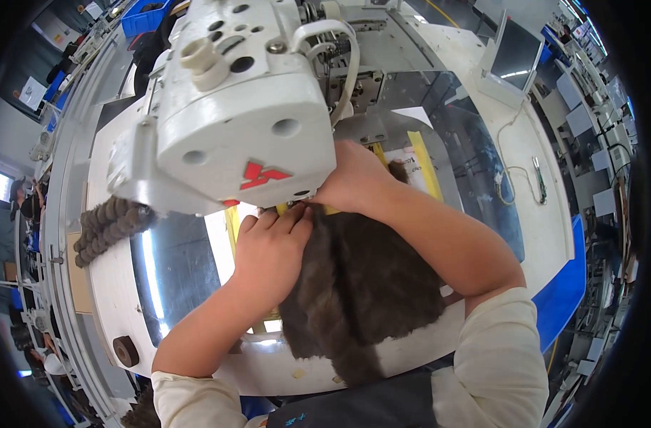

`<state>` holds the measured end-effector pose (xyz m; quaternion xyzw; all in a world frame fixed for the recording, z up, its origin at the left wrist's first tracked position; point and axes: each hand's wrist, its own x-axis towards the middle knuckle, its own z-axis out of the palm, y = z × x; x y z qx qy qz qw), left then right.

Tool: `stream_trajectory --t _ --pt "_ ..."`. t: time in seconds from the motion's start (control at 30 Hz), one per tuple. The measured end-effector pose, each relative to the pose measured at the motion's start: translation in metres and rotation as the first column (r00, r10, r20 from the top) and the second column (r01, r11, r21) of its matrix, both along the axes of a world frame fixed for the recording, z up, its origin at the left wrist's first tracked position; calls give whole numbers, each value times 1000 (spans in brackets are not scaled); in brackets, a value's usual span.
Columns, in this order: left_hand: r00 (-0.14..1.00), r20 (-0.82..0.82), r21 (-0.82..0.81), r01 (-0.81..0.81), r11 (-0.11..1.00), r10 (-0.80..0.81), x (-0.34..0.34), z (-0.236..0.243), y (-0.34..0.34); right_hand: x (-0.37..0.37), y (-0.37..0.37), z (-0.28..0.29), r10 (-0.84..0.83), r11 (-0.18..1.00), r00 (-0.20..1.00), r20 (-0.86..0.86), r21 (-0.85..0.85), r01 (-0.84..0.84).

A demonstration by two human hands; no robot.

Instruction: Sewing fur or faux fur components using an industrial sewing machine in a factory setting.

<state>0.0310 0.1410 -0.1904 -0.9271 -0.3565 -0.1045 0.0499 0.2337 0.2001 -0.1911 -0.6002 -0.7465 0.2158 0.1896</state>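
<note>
A dark brown plush fabric piece (382, 278) lies under the white head of a sewing machine (240, 135) and hangs toward me over the near table edge. My left hand (272, 250) is at the fabric's far left edge, its fingers bent and close together, gripping it beside a yellow strip (232, 228). My right hand (357, 178) reaches in from the right against the machine head, over the fabric's far edge. The machine head hides its fingertips, along with the needle area. Another yellow strip (426, 167) runs along a plate beyond my right wrist.
Rolled brown plush (111, 225) lies at the table's left edge. A dark round roll (125, 351) sits at the near left. A screen (512, 57) stands at the far right, with small snips (539, 178) on the white tabletop (546, 221). A blue bin (143, 18) is behind, left.
</note>
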Motion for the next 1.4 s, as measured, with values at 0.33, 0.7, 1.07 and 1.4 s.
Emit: stream_trajectory --t 0.33,0.7,1.07,1.4 --pt "993 121 29 -7 1000 4 1 -9 16 16 19 -29 99 995 974 -205 -3 -101" --pt "990 144 85 -26 996 13 5 -12 9 16 11 -28 38 997 965 -259 73 -20" --pt "990 79 -69 -112 991 117 7 -9 -5 7 0 -4 194 938 977 -90 310 -157" --pt "986 108 -12 -126 992 127 5 -9 -5 21 -28 23 247 965 966 -70 -70 -252"
